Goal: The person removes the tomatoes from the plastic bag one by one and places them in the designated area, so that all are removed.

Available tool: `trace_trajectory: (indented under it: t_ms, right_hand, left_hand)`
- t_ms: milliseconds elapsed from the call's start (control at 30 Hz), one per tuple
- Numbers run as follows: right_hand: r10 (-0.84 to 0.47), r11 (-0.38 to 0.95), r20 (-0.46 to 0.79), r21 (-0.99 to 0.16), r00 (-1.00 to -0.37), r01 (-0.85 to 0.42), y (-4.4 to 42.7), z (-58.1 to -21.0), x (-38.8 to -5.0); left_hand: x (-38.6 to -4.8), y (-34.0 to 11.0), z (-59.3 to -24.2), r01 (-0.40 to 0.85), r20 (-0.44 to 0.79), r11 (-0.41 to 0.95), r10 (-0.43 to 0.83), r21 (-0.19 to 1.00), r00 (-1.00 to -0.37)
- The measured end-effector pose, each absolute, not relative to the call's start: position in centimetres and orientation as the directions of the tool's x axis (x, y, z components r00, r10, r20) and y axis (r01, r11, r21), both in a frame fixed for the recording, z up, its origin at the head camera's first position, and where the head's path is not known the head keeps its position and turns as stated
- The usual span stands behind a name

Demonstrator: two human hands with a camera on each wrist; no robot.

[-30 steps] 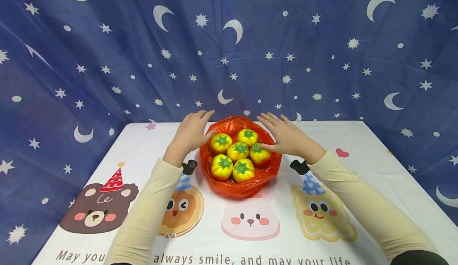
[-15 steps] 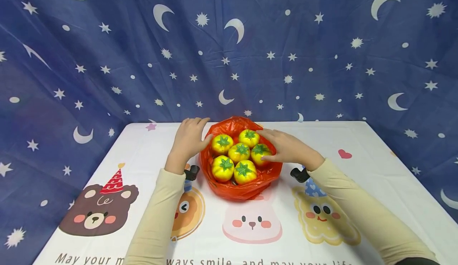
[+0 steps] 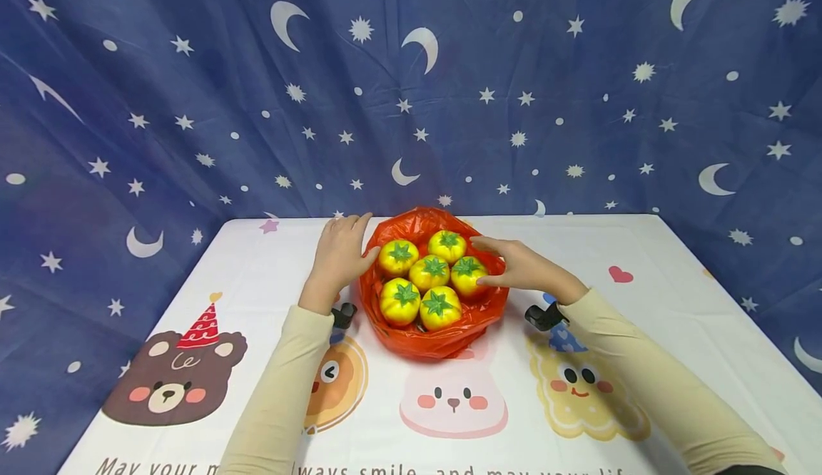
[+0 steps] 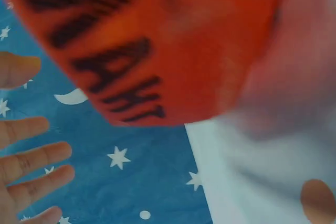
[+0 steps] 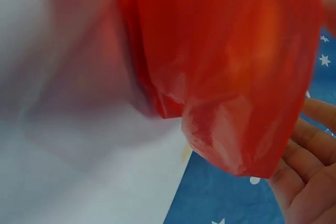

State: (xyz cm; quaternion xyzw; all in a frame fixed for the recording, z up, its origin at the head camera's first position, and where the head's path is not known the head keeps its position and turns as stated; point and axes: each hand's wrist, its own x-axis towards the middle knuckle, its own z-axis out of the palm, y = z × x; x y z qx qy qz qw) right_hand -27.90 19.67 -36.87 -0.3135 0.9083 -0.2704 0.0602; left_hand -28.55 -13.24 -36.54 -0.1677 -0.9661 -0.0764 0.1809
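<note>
A red plastic bag (image 3: pixel 439 345) stands on the table with its mouth spread wide. Inside lie several round yellow fruits (image 3: pixel 429 272) with green leafy caps, like tomatoes or persimmons. My left hand (image 3: pixel 339 255) is at the bag's left rim, its thumb near the edge and its fingers extended. In the left wrist view those fingers (image 4: pixel 39 153) are apart from the bag's printed side. On the right, my right hand (image 3: pixel 525 268) has its thumb beside the rightmost fruit. Its fingers (image 5: pixel 310 140) lie behind the red plastic, slightly bent; whether they touch it I cannot tell.
The white tablecloth (image 3: pixel 648 289) carries printed cartoon animals and lettering. Behind the table hangs a blue curtain (image 3: pixel 359 133) with moons and stars. A black wrist camera (image 3: pixel 544 316) sits below my right wrist, close to the bag's right side.
Both hands have come down lower beside the bag. The right hand's fingers have dropped from above the far right rim to its right side. The bag and fruits stay in place.
</note>
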Motion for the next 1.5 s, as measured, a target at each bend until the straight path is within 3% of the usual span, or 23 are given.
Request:
trace_trajectory:
  t_ms: [200,533,800,1267,1500]
  right_hand:
    - [-0.576,0.689,0.052,-0.506,-0.816,-0.519,19.6,-37.5,-28.0]
    - [-0.547,0.698,0.099,-0.495,-0.831,-0.518,19.6,-38.4,-28.1]
    - [-0.519,0.709,0.096,-0.506,-0.849,-0.491,19.6,-39.3,-28.1]
    - [-0.488,0.716,0.103,-0.521,-0.867,-0.465,19.4,-40.0,-27.4]
    - [-0.486,0.711,0.102,-0.531,-0.868,-0.460,19.3,-40.0,-27.4]
  left_hand:
    - [-28.7,-13.5,-37.0,0.281,0.334,0.959,0.256,0.031,-0.907]
    - [-29.0,-13.8,-38.6,0.311,0.305,0.950,0.308,-0.042,-0.901]
    - [-29.2,-13.7,-39.6,0.305,0.280,0.952,0.299,-0.023,-0.912]
    - [-29.0,-13.3,-39.3,0.358,0.464,0.933,0.306,0.026,-0.831]
    - [-28.6,-13.3,-38.2,0.394,0.574,0.919,0.327,-0.008,-0.751]
